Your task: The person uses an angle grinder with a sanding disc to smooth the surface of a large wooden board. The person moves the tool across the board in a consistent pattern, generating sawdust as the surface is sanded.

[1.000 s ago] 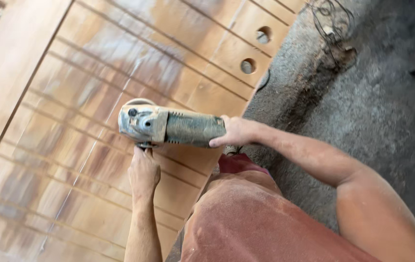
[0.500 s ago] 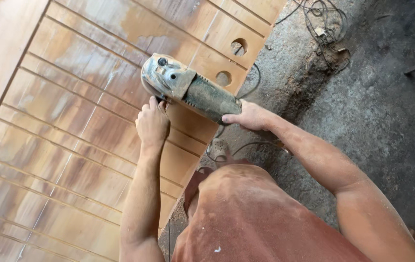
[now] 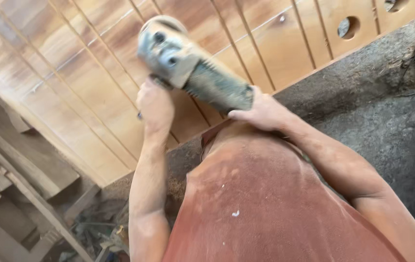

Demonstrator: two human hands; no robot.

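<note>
Clearly, the angle grinder (image 3: 193,68) looks grey, dusty, and tilted.

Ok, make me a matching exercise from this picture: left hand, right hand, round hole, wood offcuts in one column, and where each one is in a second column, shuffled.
Column one:
1. left hand
2. right hand
3. round hole
4. wood offcuts

Column two:
A. upper right of the grooved wooden panel
B. on the rear body of the angle grinder
C. lower left, beside the panel
D. gripping the grinder's side handle

Pairs: 1-D, 2-B, 3-A, 4-C
</note>
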